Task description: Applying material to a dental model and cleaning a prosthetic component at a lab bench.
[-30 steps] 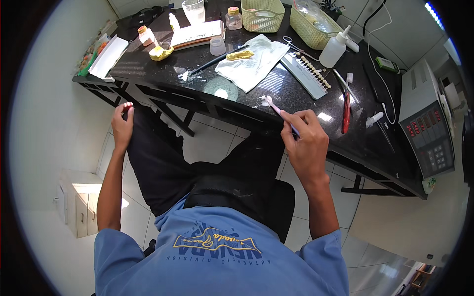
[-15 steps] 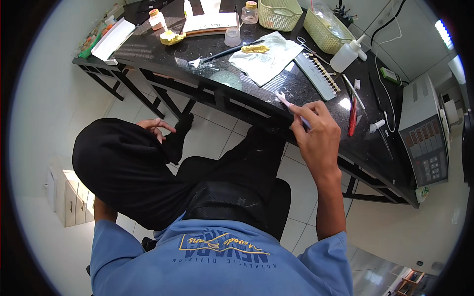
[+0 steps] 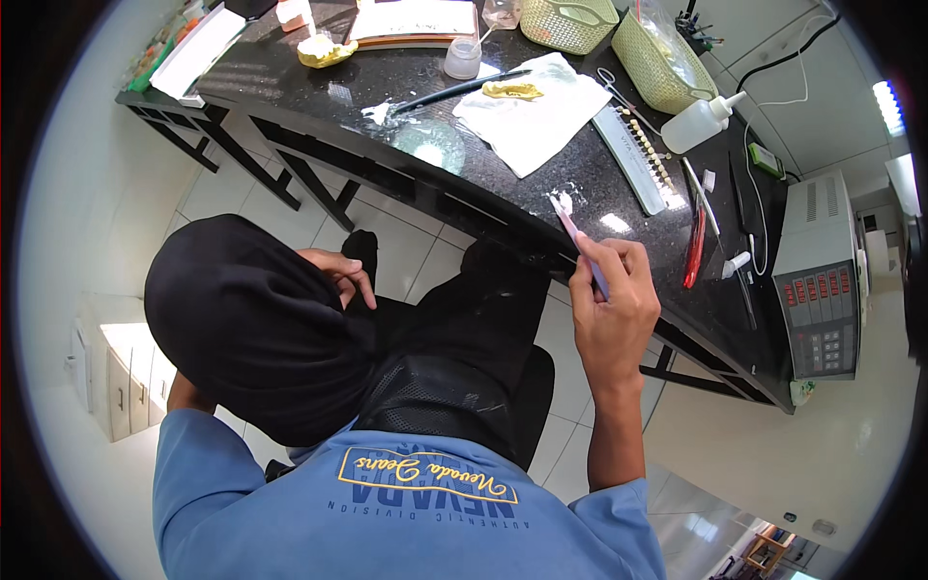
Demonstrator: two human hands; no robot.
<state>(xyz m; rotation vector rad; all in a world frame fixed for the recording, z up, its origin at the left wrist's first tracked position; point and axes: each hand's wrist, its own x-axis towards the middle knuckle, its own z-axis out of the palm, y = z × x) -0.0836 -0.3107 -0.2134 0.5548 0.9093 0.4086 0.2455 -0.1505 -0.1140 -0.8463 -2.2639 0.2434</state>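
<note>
My right hand point(image 3: 619, 300) is closed around the pink-purple handle of a toothbrush point(image 3: 570, 224). Its white-coated head touches or hovers just over a small white smear point(image 3: 568, 200) near the front edge of the black table point(image 3: 522, 208). My left hand point(image 3: 340, 273) hangs beside my raised knee, fingers loose and holding nothing. Beyond the brush, a white cloth point(image 3: 536, 121) carries a yellowish molded piece point(image 3: 512, 90). To its right lies a shade guide point(image 3: 633, 159) with a row of tooth-coloured tabs.
A squeeze bottle point(image 3: 698, 124), scissors point(image 3: 619, 92), a red-handled tool point(image 3: 694, 249) and a grey control unit point(image 3: 822, 290) occupy the right side. Two woven baskets point(image 3: 570, 29) stand behind. A dark stick point(image 3: 454, 94), small jar point(image 3: 463, 60) and yellow piece point(image 3: 327, 53) lie left.
The whole view has shifted a little. My right hand still grips the toothbrush, its head now beside a visible white smear. My left hand's fingers have curled slightly downward.
</note>
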